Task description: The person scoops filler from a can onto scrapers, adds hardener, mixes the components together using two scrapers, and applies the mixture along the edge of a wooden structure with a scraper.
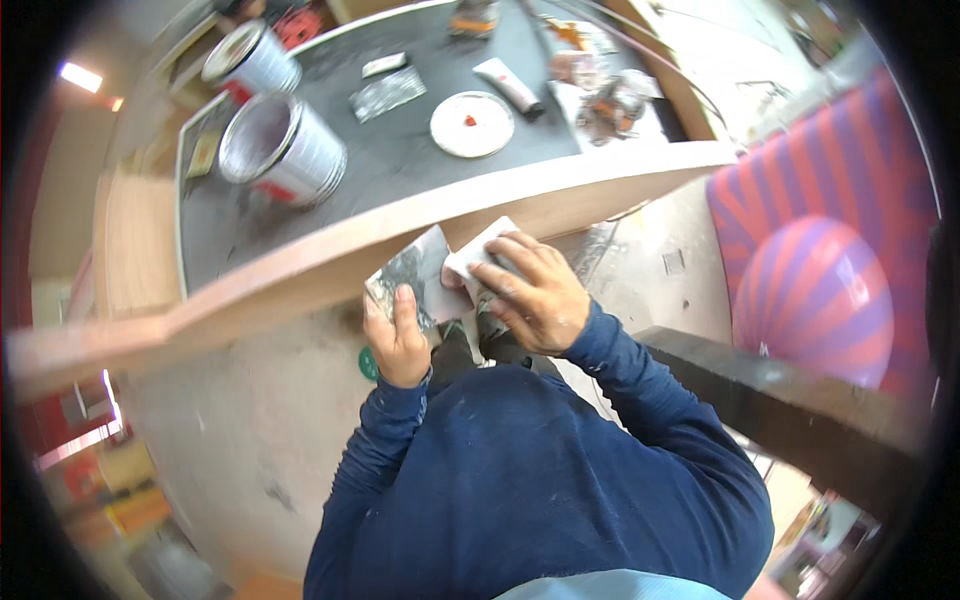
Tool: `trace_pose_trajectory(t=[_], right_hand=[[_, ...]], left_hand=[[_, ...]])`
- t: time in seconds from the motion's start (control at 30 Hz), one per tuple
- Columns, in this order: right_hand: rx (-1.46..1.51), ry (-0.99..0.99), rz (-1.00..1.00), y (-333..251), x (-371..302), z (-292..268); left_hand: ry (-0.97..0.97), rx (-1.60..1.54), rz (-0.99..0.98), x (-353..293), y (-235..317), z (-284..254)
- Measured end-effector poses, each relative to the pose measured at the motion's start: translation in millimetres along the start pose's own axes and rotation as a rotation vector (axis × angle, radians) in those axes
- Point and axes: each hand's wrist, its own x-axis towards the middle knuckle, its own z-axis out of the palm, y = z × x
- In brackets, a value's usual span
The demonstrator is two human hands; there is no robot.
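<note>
My left hand (399, 343) grips the lower left edge of a flat square grey scraper plate (418, 270), thumb on top. Dark and pale smears cover much of the plate's face. My right hand (540, 292) is closed around a smaller pale rectangular scraper (482, 245), its fingers laid over the upper face. The two tools are held close together in front of my body, their edges almost meeting. Both hands are just on the near side of a curved wooden edge (470, 205). Pale dust marks my fingers.
On the dark tabletop stand two metal cans (285, 150), a round white lid (472, 125) with a red dab, a tube (508, 86), and a clear plastic packet (388, 95). An orange-and-grey power tool (618, 105) lies farther right. A dark beam (790, 400) and a striped balloon-like shape (815, 300) are at my right.
</note>
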Motion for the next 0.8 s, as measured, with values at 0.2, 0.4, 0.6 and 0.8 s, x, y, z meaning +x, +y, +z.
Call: trace_pose_trajectory(t=[0.2,0.4,0.6,0.8], right_hand=[[-0.206,-0.052,0.085,-7,-11,-3],[-0.273,-0.019,0.194,-23,-37,-25],[-0.036,0.132,0.311,34,-115,-46],[0.009,0.658,0.219,58,-145,-126]], left_hand=[[-0.194,0.215,0.259,26,18,38],[-0.221,0.198,0.289,30,8,89],[-0.155,-0.417,-0.050,45,45,176],[-0.662,-0.559,-0.613,-1,0,271]])
